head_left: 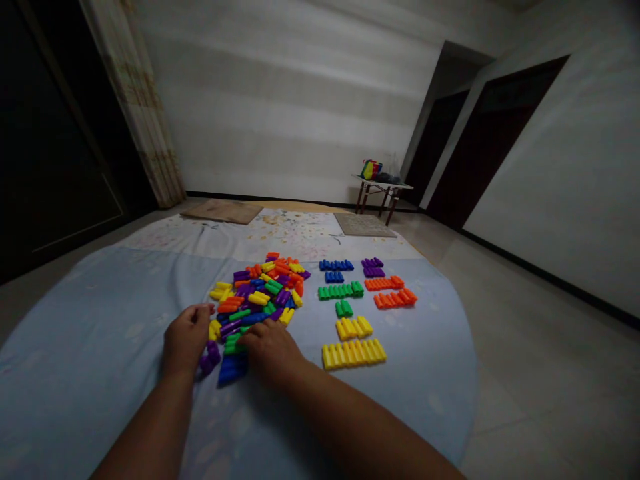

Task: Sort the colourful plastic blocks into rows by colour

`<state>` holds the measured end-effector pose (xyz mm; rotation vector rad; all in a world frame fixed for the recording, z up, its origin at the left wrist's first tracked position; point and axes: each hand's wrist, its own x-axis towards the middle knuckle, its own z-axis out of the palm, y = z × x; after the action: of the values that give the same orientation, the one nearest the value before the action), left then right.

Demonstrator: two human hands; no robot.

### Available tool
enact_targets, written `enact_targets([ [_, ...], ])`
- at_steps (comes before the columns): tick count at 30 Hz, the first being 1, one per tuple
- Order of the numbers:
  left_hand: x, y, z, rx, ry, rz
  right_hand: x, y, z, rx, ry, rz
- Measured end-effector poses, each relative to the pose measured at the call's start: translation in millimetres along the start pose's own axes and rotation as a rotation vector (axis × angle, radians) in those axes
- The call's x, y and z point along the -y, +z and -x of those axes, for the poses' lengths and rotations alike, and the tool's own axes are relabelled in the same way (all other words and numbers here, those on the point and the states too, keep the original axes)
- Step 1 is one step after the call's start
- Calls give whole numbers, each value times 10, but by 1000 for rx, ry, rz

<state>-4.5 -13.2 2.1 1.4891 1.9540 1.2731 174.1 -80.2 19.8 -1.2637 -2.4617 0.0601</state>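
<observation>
A mixed pile of small ribbed plastic blocks (260,299) in orange, yellow, purple, green and blue lies on the cloth in front of me. At its left edge is my left hand (184,341), fingers curled together; whatever is between the fingertips is too small to make out. Purple blocks (210,358) and a yellow block (215,329) lie right beside it. My right hand (273,348) reaches over the pile's near side, its fingers bent and closed at a green block (233,344). Just below that lie blue blocks (233,369).
Right of the pile, blocks stand in rows by colour: blue (337,265), green (341,291), yellow (354,354), purple (373,272) and orange (395,299). Two flat boards (223,211) lie at the table's far side. A small side table (383,182) holds bags by the wall.
</observation>
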Motion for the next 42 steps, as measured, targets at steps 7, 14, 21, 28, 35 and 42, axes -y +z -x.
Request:
enact_targets([
  [7,-7,-15,7,14,8,-32,11,-264,226,-93,149,-230],
  [14,-26,-19,17,5,32,-49,8,-424,554,-33,477,-456],
  [21,-136,-74,55,-51,36,-90,-177,-531,702,-28,436,-314],
  [28,-339,-99,140,-143,493,-363,-918,-865,1018,-338,548,-322],
  [35,-701,-16,324,180,768,-375,-1479,-804,1377,-560,703,-334],
  [42,-1042,63,663,716,582,-502,-1583,-687,1453,-588,751,-423],
])
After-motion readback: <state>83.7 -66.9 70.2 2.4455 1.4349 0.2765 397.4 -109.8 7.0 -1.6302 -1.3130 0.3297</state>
